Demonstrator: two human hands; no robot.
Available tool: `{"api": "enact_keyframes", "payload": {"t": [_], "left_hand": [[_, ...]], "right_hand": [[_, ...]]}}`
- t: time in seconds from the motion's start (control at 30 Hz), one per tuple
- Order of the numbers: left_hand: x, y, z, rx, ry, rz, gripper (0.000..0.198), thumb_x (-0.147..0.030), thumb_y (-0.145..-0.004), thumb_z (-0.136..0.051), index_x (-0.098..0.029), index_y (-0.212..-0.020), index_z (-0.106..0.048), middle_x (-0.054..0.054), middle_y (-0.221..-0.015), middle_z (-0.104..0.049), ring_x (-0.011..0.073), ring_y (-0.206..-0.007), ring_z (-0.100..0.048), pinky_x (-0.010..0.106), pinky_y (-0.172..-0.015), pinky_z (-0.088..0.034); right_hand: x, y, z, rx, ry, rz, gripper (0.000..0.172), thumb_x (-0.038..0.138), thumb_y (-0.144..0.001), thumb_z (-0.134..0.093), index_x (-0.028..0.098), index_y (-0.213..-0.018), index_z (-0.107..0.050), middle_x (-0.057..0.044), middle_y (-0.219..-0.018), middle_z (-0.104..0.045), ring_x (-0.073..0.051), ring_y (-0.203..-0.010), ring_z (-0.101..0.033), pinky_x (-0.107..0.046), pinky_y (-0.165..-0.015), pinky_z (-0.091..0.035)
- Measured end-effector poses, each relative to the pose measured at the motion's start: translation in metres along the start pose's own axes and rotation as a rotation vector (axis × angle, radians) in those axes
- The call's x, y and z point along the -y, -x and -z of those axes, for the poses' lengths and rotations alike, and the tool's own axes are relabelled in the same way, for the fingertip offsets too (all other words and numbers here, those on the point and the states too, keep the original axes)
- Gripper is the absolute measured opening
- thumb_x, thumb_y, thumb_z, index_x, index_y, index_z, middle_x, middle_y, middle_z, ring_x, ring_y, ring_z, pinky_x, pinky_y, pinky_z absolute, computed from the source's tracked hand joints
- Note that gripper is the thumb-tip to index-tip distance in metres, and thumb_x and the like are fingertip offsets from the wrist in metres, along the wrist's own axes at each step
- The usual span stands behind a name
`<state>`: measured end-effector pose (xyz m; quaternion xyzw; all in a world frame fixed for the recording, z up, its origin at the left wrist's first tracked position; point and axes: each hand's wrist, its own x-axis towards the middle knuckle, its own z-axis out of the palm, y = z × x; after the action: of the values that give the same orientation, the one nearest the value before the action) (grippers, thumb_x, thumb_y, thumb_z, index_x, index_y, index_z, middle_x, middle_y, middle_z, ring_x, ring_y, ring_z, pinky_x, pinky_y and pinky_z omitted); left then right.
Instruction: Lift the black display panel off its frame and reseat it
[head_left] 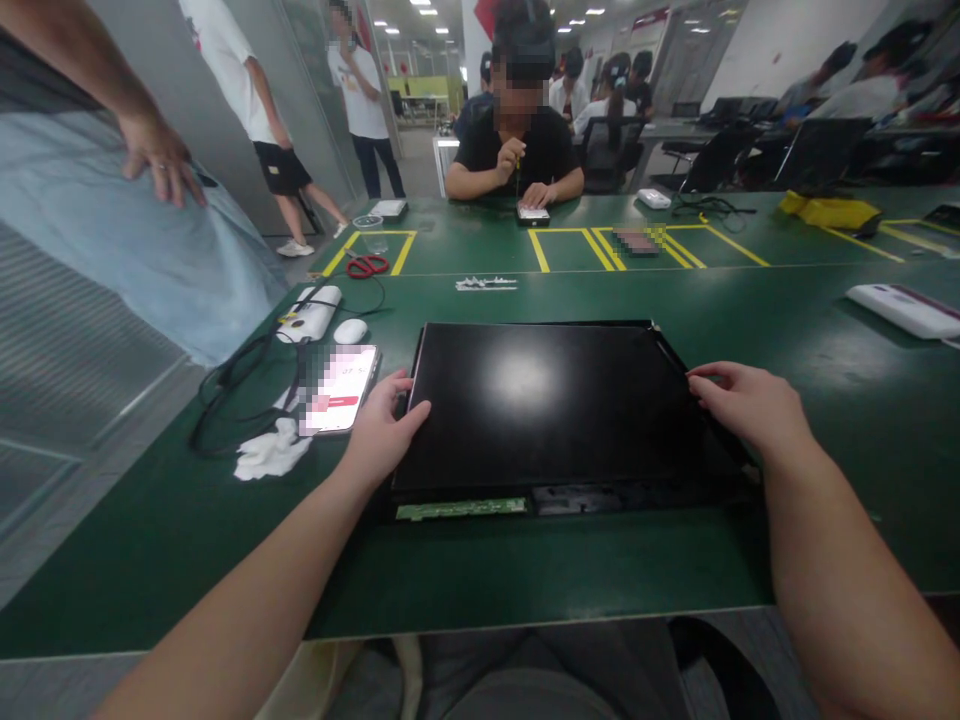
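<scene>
A black LCD screen panel [540,400] lies flat in a black frame [637,498] on the green table, its surface reflecting a bright spot. A green circuit board strip [461,509] shows along the near edge. My left hand [386,420] grips the panel's left side, thumb over the top face and fingers at the edge. At the upper right side, my right hand [742,400] has its thumb and fingers pinched together on the panel's edge. Exactly what those right fingertips hold is partly hidden.
Left of the panel are a lit phone [341,390], crumpled tissue [271,450], a white mouse [350,331], cables and red scissors [367,266]. White strips [486,284] lie beyond. Across the table a person [517,140] works on a small device; another person stands close at left.
</scene>
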<state>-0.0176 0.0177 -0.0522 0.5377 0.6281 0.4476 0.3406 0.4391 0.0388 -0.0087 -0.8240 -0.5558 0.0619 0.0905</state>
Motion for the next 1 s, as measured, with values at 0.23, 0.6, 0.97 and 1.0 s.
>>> {"api": "enact_keyframes", "payload": {"t": [0.23, 0.6, 0.97, 1.0], "left_hand": [[0.0015, -0.0014, 0.0043, 0.016, -0.303, -0.096, 0.025, -0.035, -0.084, -0.071, -0.023, -0.105, -0.067, 0.020, -0.148, -0.063, 0.0401, -0.150, -0.048, 0.060, -0.123, -0.034], [0.0109, -0.0053, 0.0056, 0.040, -0.416, -0.167, 0.024, -0.037, -0.083, -0.071, -0.023, -0.102, -0.067, 0.019, -0.146, -0.065, 0.0386, -0.144, -0.054, 0.059, -0.119, -0.039], [0.0104, -0.0069, 0.0079, 0.063, -0.413, -0.159, 0.026, -0.040, -0.083, -0.072, -0.022, -0.101, -0.069, 0.019, -0.146, -0.065, 0.0401, -0.142, -0.056, 0.059, -0.118, -0.041], [0.0102, -0.0069, 0.0082, 0.060, -0.404, -0.154, 0.026, -0.041, -0.082, -0.073, -0.023, -0.100, -0.069, 0.019, -0.146, -0.065, 0.0408, -0.142, -0.056, 0.059, -0.118, -0.042]], "right_hand": [[0.0002, 0.0001, 0.0023, 0.032, -0.007, -0.023, 0.048, 0.052, -0.090, -0.050, 0.027, -0.117, -0.079, -0.007, -0.092, -0.079, -0.030, -0.091, -0.069, -0.039, -0.074, -0.046], [-0.0005, -0.0019, 0.0007, 0.038, -0.022, -0.042, 0.049, 0.053, -0.089, -0.050, 0.027, -0.118, -0.079, -0.006, -0.096, -0.080, -0.029, -0.094, -0.070, -0.038, -0.076, -0.046], [-0.0026, -0.0032, 0.0001, 0.034, 0.008, -0.028, 0.048, 0.053, -0.089, -0.049, 0.027, -0.117, -0.079, -0.007, -0.094, -0.080, -0.029, -0.088, -0.069, -0.038, -0.072, -0.044], [-0.0026, -0.0031, -0.0002, 0.031, 0.008, -0.027, 0.048, 0.053, -0.089, -0.050, 0.028, -0.117, -0.079, -0.007, -0.094, -0.079, -0.029, -0.088, -0.069, -0.038, -0.072, -0.044]]}}
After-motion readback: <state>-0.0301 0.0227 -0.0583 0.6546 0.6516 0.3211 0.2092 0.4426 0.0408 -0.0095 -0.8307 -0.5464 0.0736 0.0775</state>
